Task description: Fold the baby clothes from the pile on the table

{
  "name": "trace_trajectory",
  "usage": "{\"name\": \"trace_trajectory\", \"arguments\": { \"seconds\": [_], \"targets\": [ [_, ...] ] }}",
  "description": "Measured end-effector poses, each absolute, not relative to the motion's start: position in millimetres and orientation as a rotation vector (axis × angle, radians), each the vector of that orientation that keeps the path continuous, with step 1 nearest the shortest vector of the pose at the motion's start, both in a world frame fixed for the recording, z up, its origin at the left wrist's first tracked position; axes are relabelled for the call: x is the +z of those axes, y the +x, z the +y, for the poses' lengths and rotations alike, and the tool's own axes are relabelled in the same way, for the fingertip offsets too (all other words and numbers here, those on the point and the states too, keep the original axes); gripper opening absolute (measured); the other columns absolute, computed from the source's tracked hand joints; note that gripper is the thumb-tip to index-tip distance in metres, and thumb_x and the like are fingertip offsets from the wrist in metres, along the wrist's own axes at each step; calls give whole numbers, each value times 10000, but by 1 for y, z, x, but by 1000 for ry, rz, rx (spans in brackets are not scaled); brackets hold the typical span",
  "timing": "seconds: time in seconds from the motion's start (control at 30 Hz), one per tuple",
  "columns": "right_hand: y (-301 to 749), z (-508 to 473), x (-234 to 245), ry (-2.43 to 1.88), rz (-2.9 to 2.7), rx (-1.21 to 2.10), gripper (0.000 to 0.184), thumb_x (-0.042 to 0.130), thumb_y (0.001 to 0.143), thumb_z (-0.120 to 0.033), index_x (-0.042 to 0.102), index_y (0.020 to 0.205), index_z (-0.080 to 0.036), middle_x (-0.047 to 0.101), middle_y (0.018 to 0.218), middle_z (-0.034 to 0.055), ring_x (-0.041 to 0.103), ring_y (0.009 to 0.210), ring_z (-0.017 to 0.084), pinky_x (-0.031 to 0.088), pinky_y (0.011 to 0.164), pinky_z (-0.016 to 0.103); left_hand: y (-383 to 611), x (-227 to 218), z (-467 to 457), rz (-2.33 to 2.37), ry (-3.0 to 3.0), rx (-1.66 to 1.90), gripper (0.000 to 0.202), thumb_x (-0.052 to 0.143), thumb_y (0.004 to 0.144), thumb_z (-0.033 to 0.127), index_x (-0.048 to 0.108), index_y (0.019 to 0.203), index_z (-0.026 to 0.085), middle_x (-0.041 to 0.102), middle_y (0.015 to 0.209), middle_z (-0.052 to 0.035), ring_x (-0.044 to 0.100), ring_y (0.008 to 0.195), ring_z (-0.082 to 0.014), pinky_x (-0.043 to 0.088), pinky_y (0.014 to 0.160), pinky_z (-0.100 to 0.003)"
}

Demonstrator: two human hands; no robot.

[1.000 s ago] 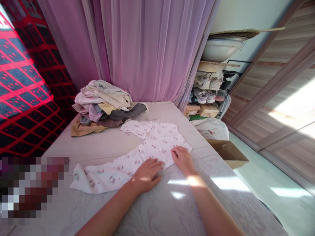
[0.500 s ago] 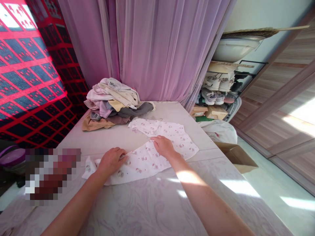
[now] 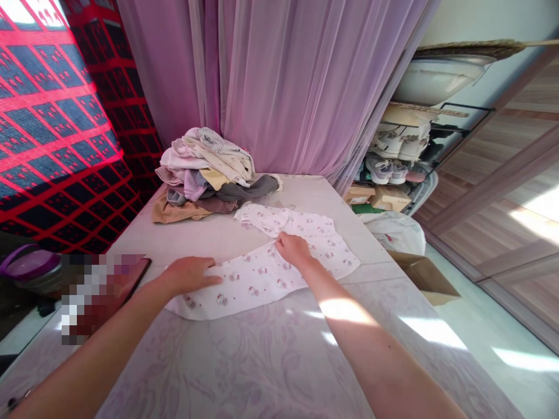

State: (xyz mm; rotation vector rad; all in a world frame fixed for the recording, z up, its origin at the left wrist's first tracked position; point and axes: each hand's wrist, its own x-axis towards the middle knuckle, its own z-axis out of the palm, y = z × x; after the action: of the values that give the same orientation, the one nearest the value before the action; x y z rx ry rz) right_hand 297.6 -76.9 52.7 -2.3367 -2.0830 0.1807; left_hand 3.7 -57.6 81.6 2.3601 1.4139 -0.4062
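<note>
White printed pants (image 3: pixel 253 279) with small cartoon cat figures lie flat on the patterned tabletop (image 3: pixel 227 366), both legs pointing left. My right hand (image 3: pixel 294 249) has its fingers closed on the cloth near where the legs meet. Over the lower end of the nearer leg is my left hand (image 3: pixel 192 276), its thumb and fingers apart. That hand and forearm hide part of the leg's end.
A heap of crumpled clothes (image 3: pixel 205 169) sits at the back left of the table, before a purple curtain (image 3: pixel 297 87). A dark red flat object (image 3: pixel 131 285), partly blurred out, lies at left. An open cardboard box (image 3: pixel 423 276) and shoe rack (image 3: pixel 393 145) stand at right.
My left hand has shifted left along the nearer leg, its thumb now apart. My right fingers have closed on the cloth. The leg's folded end looks flatter. The view has shifted slightly.
</note>
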Motion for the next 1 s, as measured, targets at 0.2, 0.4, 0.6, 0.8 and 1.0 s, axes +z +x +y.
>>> {"name": "trace_trajectory", "arguments": {
  "seconds": [0.2, 0.4, 0.6, 0.8, 1.0],
  "targets": [
    [297, -80, 44, -2375, -1849, 62, 299, 360, 963, -346, 613, 1082, -241, 725, 888, 53, 663, 814, 204, 412, 696, 279, -53, 92, -18, 1336, 2215, -397, 469, 532, 685, 596, 700, 942, 241, 729, 982, -52, 657, 885, -252, 438, 722, -296],
    [297, -85, 45, -2352, -1786, 131, 334, 389, 949, -299, 578, 1219, -246, 735, 922, 63, 668, 841, 228, 428, 731, 309, -67, 82, -14, 1843, 2290, -147, 446, 507, 740, 404, 642, 1133, 242, 674, 1129, -77, 621, 1031, -267, 451, 816, -330],
    [318, -134, 36, -1936, -1847, 287, 206, 480, 868, -269, 682, 910, -261, 726, 911, 4, 658, 831, 175, 457, 744, 279, -84, 70, -58, 2101, 2245, 171, 419, 383, 857, 370, 617, 1152, 187, 622, 1170, -104, 600, 1047, -249, 446, 898, -339],
    [339, -178, 20, -1677, -1912, 316, 172, 535, 838, -284, 707, 839, -272, 715, 931, 18, 650, 913, 184, 505, 803, 320, -93, 56, -91, 2149, 2281, 16, 469, 334, 890, 489, 660, 1044, 189, 643, 1158, -122, 561, 1105, -320, 410, 953, -423],
    [330, -188, 11, -1625, -1970, 246, 195, 586, 801, -214, 724, 924, -275, 703, 981, 26, 633, 935, 188, 488, 867, 359, -81, 56, -94, 2182, 2150, -18, 461, 311, 887, 502, 651, 961, 200, 631, 1134, -136, 579, 1055, -350, 458, 838, -459]
  ]
}}
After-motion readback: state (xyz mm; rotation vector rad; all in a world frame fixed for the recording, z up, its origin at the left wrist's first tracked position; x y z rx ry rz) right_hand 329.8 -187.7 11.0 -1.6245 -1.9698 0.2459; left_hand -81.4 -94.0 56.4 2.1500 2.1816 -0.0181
